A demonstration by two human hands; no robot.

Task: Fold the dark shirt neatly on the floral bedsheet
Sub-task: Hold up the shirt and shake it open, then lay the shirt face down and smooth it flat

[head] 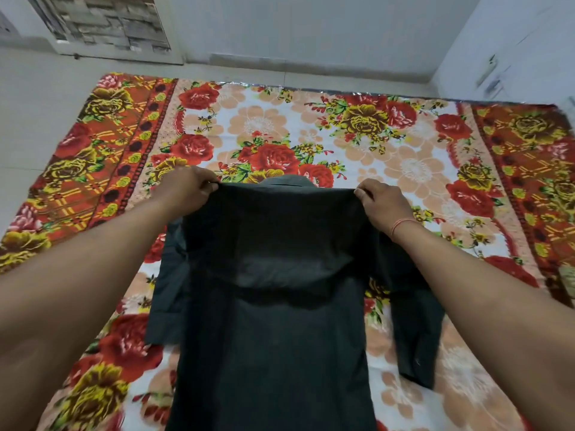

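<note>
Dark shirt (273, 306) pinched at both shoulders, left hand (186, 189) and right hand (384, 203) clamped; uneven lowering could crease its sleeves against the floral bedsheet (389, 150).

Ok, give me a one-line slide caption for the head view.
Left hand and right hand pinch the dark shirt's folded-over edge above the floral bedsheet.

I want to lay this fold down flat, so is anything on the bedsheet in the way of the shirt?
Nothing visible is. The left hand and right hand each pinch a corner of the raised shirt edge. The bedsheet beyond it shows only its flower print, and the collar lies flat just past the fold.
</note>
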